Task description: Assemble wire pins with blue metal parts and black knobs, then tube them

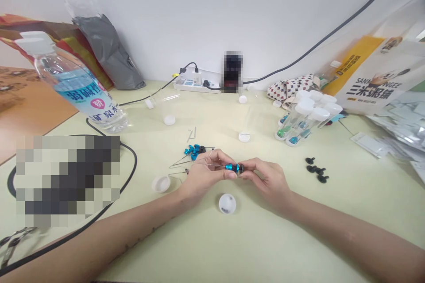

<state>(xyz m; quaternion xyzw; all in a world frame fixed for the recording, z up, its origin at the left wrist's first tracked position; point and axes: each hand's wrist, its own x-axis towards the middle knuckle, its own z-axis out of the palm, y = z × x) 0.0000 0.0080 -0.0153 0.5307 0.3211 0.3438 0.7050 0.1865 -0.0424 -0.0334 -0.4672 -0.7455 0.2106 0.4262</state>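
In front of me my left hand (pixel 212 170) pinches a small blue and black cylindrical part (pixel 233 167) between thumb and fingers. The fingertips of my right hand (pixel 267 179) are closed on its black right end. A thin metal rod runs leftward from the part across my left hand; its far end is hard to make out. Just beyond the left hand lies a pile of small blue metal parts (pixel 192 151), with thin bent rods nearby. Below the hands sits a white cap (pixel 227 204) with small dark bits in it. Another white cap (pixel 161 184) lies left of my left hand.
Several black pieces (pixel 317 170) lie to the right, below clear tubes (pixel 300 119) with white lids and coloured parts inside. A water bottle (pixel 79 84) and a black cable (pixel 134 159) are on the left. A power strip (pixel 195 83) stands against the wall.
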